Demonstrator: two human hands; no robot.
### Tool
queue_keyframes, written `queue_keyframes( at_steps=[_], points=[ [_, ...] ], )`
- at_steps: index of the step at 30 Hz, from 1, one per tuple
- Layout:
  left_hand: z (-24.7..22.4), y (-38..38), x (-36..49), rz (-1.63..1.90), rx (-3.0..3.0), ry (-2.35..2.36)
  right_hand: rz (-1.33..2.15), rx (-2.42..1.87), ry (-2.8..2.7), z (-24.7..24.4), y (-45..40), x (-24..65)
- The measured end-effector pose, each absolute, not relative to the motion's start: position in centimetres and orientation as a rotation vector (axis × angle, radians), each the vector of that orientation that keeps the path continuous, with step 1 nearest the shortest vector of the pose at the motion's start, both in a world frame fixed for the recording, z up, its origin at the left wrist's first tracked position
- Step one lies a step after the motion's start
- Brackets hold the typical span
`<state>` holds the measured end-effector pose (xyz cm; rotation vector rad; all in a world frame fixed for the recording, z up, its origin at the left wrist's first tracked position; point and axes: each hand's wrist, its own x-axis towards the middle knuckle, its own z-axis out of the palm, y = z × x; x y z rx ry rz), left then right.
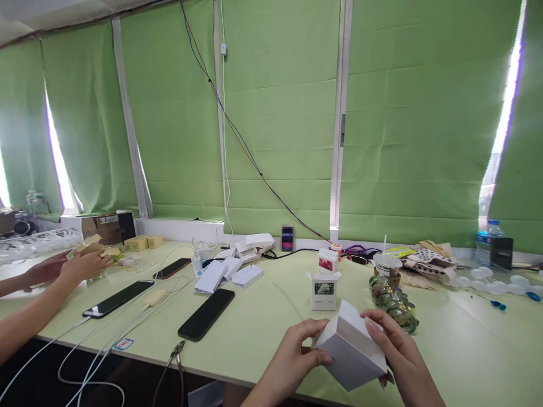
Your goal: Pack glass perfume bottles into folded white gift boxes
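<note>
A plain white paper box (351,353) is held tilted between my two hands above the front edge of the table. My left hand (299,353) grips its left side, thumb on the near face. On the right side, the fingers of my right hand (392,345) close around the box near its upper flap. Just beyond stands a white box with a white-flower picture (324,291), its top flaps raised. Behind that one is a box with a red-flower picture (327,261). A bundle of green and brown coiled material (394,302) lies to the right.
Flattened white boxes (229,271) lie at mid-table. Phones, including a black one (206,314), and white cables spread leftward. At far left a co-worker's hands (85,264) handle a yellowish box. A lidded cup with a straw (387,263) and a water bottle (487,243) stand right.
</note>
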<state>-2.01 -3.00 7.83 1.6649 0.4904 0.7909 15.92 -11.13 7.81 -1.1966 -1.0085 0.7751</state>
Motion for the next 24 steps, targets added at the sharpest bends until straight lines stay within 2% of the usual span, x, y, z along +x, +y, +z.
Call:
queue_keyframes(
  at_steps=[10, 14, 22, 24],
  points=[
    [8.6, -2.8, -2.1, 0.893, 1.891, 0.65, 0.255, -1.315, -1.236, 6.1, -10.0, 17.2],
    [8.8, -2.8, -2.4, 0.882, 1.9, 0.584, 0.313, -1.364, -1.276, 6.1, -10.2, 17.5],
    [8.1, -2.5, -2.3, 0.805, 1.83, 0.587, 0.7, -1.229, -1.075, 6.9, -10.4, 16.5],
    [7.8, -2.4, -2.2, 0.798, 1.779, 0.608, 0.684, -1.222, -1.075, 6.5, -10.1, 16.6]
  ],
)
